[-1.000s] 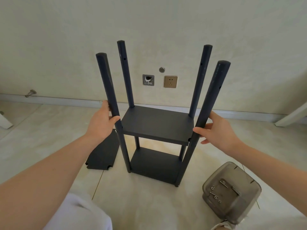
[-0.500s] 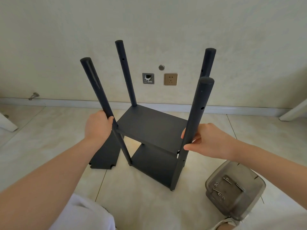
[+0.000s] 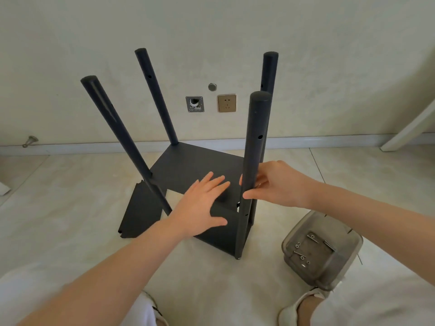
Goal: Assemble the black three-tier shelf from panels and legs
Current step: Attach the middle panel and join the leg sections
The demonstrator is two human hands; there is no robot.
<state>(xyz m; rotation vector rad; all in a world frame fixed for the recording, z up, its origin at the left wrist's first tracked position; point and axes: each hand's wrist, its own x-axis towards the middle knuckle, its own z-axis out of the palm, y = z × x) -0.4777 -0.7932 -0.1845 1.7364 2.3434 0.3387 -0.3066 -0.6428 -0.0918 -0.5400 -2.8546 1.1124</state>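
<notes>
Two panels are in; the frame stands on the floor, legs up. Your right hand (image 3: pixel 280 187) wraps the near-right leg (image 3: pixel 256 128) just above the middle panel (image 3: pixel 195 165). Your left hand (image 3: pixel 204 203) is open, fingers straight, at that panel's front edge. Prob. you're squaring the frame. The third panel (image 3: pixel 141 212) lies on the floor, left of it. Next: seat it btwn the leg tops at the holes, then screws from the tub (image 3: pixel 322 250).

Shelf frame (image 3: pixel 188 168): centre, standing on the floor (image 3: pixel 58 208).
Loose panel (image 3: pixel 141 212): flat on the floor, just left of the frame.
Container (image 3: pixel 329 276): near right, screws (image 3: pixel 313 238) inside.
Socket (image 3: pixel 226 103): far wall (image 3: pixel 94 31), behind the frame.
</notes>
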